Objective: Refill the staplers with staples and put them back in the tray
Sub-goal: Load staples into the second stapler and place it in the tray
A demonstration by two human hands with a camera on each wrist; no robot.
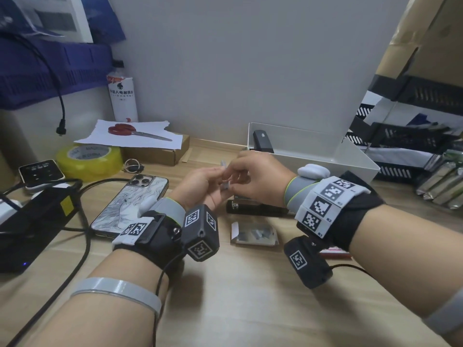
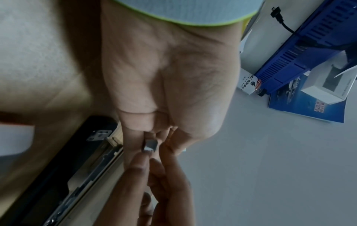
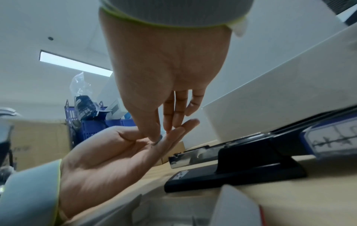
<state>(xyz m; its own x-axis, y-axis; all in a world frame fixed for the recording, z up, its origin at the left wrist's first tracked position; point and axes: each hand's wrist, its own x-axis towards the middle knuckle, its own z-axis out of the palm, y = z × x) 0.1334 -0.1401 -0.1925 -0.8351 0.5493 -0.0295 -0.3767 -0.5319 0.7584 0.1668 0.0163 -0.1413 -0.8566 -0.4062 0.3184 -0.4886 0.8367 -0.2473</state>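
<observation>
1. Two hands meet above the wooden desk (image 1: 250,296), and a strip of staples (image 1: 225,177) sits between them. The left hand (image 1: 200,182) lies palm up with its fingers loosely extended. The right hand (image 1: 258,176) comes from above with its fingers drawn together onto the strip.
2. In the left wrist view the strip of staples (image 2: 150,146) shows end-on as a small grey metal block. It rests against the left fingers (image 2: 133,126), while the right thumb and a right fingertip (image 2: 139,165) pinch its near end.
3. In the right wrist view the right thumb and forefinger close on the strip of staples (image 3: 158,139), pressing it onto the left fingers (image 3: 173,137). The left thumb folds in beside it; whether it grips the strip cannot be told.
4. One black stapler (image 1: 255,209) lies on the desk directly under the hands. It is swung open, with its silver staple channel (image 3: 189,159) exposed in the right wrist view.
5. A second black stapler (image 1: 261,142) stands in the white tray (image 1: 350,156) behind the hands.
6. An open staple box (image 1: 255,235) holding more grey strips lies on the desk near the open stapler, between the two wrists.
7. A phone (image 1: 130,206) lies face down to the left of the hands. Beyond it are a yellow tape roll (image 1: 89,159) and red scissors (image 1: 130,130) on a sheet of paper.
</observation>
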